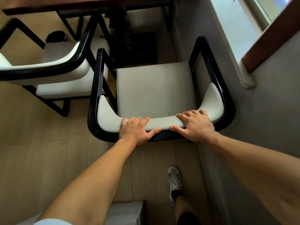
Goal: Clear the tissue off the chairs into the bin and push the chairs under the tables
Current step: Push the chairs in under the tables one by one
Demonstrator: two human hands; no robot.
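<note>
A black-framed chair with a white cushioned seat (155, 88) stands in front of me, facing a dark wooden table (90, 4) at the top. Its seat is bare; no tissue shows on it. My left hand (136, 130) and my right hand (196, 125) both rest on the padded top of the backrest (164, 123), fingers lying over the front and thumbs along the back edge. A second matching chair (53, 69) stands to the left, partly under the table. A small dark bin (56, 36) sits on the floor beyond that chair.
A grey wall (259, 119) runs close along the chair's right side, with a window and wooden sill (272, 38) above. Dark clothing (120, 30) hangs under the table. My shoe (174, 182) stands on the pale wood floor behind the chair.
</note>
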